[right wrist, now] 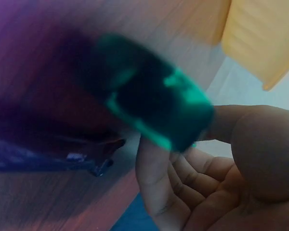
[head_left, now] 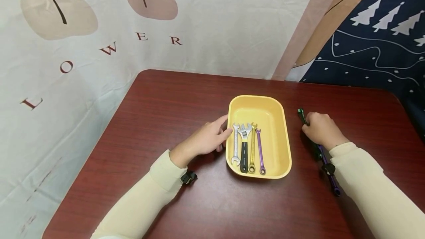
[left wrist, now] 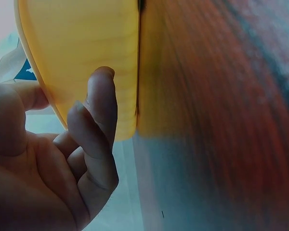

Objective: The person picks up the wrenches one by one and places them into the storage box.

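A yellow plastic tub (head_left: pixel 287 139) stands mid-table. My left hand (head_left: pixel 209 137) holds its left side, thumb over the rim and the other fingers along the outer wall. Side by side in the tub's left half lie a silver open-end wrench (head_left: pixel 236 145), a black-handled adjustable wrench (head_left: pixel 244 156), a gold ratchet wrench (head_left: pixel 252 150) and a small purple ratchet wrench (head_left: pixel 260 152). To the right of the tub, my right hand (head_left: pixel 321 128) pinches a green wrench (right wrist: pixel 154 91) between thumb and fingers. Below it a longer purple wrench (right wrist: pixel 43 156) lies on the table, partly hidden by the wrist.
The dark red wooden table (head_left: pixel 159 113) reaches back to a printed cloth (head_left: pixel 212 17) hanging behind it. A navy cloth with white trees (head_left: pixel 368 47) hangs at the right. Small black wrist cameras (head_left: pixel 188 177) sit at both cuffs.
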`<state>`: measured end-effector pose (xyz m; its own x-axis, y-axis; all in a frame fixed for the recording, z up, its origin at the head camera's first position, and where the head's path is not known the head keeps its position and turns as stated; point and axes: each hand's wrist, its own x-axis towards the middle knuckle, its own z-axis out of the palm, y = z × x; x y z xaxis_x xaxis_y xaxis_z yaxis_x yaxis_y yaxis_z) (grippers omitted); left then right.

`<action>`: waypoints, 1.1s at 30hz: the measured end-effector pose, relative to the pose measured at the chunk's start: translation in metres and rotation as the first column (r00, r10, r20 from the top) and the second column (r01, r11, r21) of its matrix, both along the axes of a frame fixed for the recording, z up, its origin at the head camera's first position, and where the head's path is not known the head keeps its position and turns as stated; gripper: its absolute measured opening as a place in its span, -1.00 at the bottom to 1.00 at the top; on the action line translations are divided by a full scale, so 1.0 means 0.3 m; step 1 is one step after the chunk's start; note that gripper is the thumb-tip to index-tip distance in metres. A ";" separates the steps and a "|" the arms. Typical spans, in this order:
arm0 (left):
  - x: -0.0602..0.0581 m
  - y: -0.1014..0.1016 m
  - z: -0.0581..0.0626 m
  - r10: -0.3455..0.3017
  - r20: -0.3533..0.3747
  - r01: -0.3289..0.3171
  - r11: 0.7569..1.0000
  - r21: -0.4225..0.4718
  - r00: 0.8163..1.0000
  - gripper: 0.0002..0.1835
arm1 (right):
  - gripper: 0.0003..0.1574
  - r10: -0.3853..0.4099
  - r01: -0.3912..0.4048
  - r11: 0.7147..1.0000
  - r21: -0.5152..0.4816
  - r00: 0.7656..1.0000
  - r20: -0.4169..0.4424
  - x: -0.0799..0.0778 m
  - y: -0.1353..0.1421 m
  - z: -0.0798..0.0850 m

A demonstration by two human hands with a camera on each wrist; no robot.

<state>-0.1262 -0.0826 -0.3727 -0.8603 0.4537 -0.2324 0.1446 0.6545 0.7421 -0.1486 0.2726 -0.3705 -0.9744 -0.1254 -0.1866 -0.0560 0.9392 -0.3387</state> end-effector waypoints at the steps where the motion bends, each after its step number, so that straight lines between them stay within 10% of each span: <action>1: 0.000 0.000 0.001 -0.001 0.000 0.001 1.000 0.001 1.000 -0.35 | -0.78 0.001 -0.001 1.000 -0.011 1.000 -0.008 0.004 -0.002 0.001; 33: -0.001 0.001 -0.001 -0.011 -0.015 0.011 1.000 0.016 1.000 -0.37 | -0.76 -0.006 -0.014 0.981 -0.195 0.995 -0.098 0.111 -0.097 0.100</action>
<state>-0.1264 -0.0822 -0.3729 -0.8586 0.4666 -0.2125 0.1625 0.6409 0.7502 -0.1152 0.2434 -0.3405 -0.9861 -0.1540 -0.0620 -0.1015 0.8551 -0.5085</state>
